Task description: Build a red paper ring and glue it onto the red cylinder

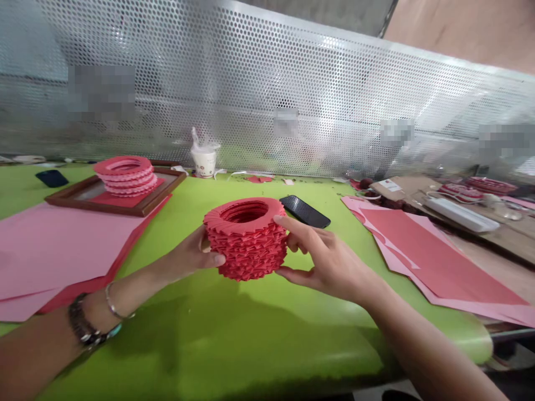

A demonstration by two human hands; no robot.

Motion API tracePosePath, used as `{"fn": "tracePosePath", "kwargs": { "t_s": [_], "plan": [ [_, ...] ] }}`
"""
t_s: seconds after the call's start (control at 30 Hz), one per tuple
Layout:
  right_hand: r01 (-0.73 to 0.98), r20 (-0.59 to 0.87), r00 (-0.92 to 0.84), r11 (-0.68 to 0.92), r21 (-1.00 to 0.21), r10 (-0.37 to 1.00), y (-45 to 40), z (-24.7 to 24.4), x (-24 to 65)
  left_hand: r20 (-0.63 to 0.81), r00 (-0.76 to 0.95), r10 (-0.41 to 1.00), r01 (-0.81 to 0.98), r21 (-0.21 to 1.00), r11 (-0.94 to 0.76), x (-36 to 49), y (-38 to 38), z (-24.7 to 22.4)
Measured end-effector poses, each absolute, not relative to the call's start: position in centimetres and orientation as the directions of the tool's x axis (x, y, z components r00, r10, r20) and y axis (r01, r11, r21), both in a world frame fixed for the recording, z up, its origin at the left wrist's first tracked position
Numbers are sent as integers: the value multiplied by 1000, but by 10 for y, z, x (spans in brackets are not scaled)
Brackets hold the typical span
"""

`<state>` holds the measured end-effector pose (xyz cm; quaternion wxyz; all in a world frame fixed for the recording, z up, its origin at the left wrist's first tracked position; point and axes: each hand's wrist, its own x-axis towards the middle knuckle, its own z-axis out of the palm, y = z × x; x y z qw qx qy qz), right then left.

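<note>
Between my two hands is a stack of red folded-paper rings, ring-shaped with a hole through its middle and jagged pleated edges. My left hand grips its left side, thumb on the front and the other fingers mostly hidden behind. On the right side, my right hand has its index finger at the top rim and its thumb near the bottom edge. The stack looks held just over the green tabletop; whether its base touches cannot be seen. Behind it lies a black phone.
Pink paper rings are stacked on a wooden frame at back left. Pink sheets lie left, red sheets right. A paper cup stands by the perforated metal screen. Cardboard holds a white bar.
</note>
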<state>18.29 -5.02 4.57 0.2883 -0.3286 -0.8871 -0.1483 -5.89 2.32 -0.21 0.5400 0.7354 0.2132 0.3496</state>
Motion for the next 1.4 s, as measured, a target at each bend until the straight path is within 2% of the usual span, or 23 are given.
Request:
{"fn": "tracePosePath", "kwargs": {
  "t_s": [0.07, 0.17, 0.27, 0.4, 0.5, 0.7, 0.83, 1.2, 1.4],
  "plan": [
    [644, 628, -617, 763, 58, 474, -49, 50, 189, 303, 656, 691, -35, 927, -373, -56, 22, 0],
    [625, 743, -526, 781, 9, 413, -46, 57, 200, 329, 664, 672, -5, 900, -435, -50, 20, -3],
    [651, 774, -450, 757, -56, 444, -42, 58, 203, 272, 697, 663, 44, 907, -419, -43, 15, -11],
    [640, 557, -585, 758, -129, 589, -39, 49, 193, 222, 755, 617, 43, 923, -383, -35, 6, -19],
    [598, 378, -680, 774, -210, 628, -37, 41, 183, 240, 760, 604, 37, 912, -408, -31, 4, -21],
    [641, 178, -693, 710, -291, 699, -34, 36, 174, 248, 766, 593, 34, 905, -423, -31, 7, -23],
    [670, 133, -680, 685, -284, 721, -35, 38, 174, 246, 780, 576, 35, 901, -432, -31, 8, -25],
    [647, 145, -704, 712, -274, 695, -36, 37, 174, 257, 786, 563, -4, 911, -412, -29, 7, -27],
    [659, 80, -708, 698, -279, 701, -36, 40, 171, 225, 802, 554, 35, 907, -419, -30, 8, -26]
  ]
}}
